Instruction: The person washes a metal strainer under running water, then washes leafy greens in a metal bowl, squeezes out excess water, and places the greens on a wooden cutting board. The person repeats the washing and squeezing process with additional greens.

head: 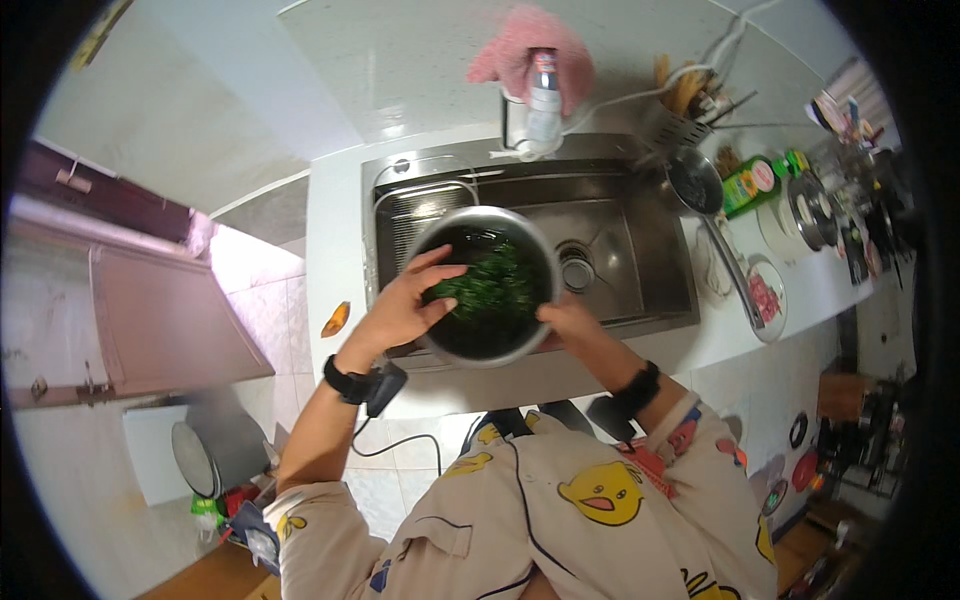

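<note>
A round metal pot (553, 274) is held above the front left part of a stainless steel sink (615, 262). Chopped leafy greens (491, 281) lie inside it, apparently in water. My right hand (574, 321) grips the pot's right rim, with the fingers partly hidden beneath. Over the pot's left side is my left hand (409, 300), its fingers apart and reaching past the rim near the greens. Nothing shows between those fingers. A black band with a small device sits on each wrist.
A wire rack (427, 206) stands in the sink's left side. Right of the sink are a long-handled saucepan (694, 180), a green detergent bottle (750, 186) and a plate (776, 281) of chopped meat. An orange-brown scrap (335, 320) lies on the left counter. A pink towel (532, 37) hangs behind the faucet.
</note>
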Demonstrator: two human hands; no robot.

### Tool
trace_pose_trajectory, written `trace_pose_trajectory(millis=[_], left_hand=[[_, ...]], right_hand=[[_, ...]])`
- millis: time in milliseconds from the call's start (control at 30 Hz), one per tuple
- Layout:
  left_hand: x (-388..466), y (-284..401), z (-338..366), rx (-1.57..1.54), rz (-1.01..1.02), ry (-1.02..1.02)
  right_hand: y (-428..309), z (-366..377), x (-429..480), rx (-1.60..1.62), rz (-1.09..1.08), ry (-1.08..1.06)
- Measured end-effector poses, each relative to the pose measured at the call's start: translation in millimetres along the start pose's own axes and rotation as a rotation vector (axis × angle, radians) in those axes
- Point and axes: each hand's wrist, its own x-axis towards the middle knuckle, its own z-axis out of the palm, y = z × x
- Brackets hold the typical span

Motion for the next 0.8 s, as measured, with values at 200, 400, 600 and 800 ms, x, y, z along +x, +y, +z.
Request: trace_pose_trajectory(millis=[200,400,600,800], left_hand=[[-42.0,-32.1,34.2,-0.149,-0.261,0.411],[-122.4,-115.5,15.4,0.565,-0.547,0.761],[-139.3,-166.0,-21.8,0.62,-0.861,0.541],[-88.0,-203.8,-60.4,0.607,-0.714,0.469]], right_hand=[[7.7,-74.8,-25.2,-0.026,0.024,0.045],[20.8,-98.3,-48.5,0.048,-0.008,0.144],[21.2,-84.7,-70.2,0.078,-0.008,0.166],[35.9,-70.1,-78.5,0.183,0.007,0.174]])
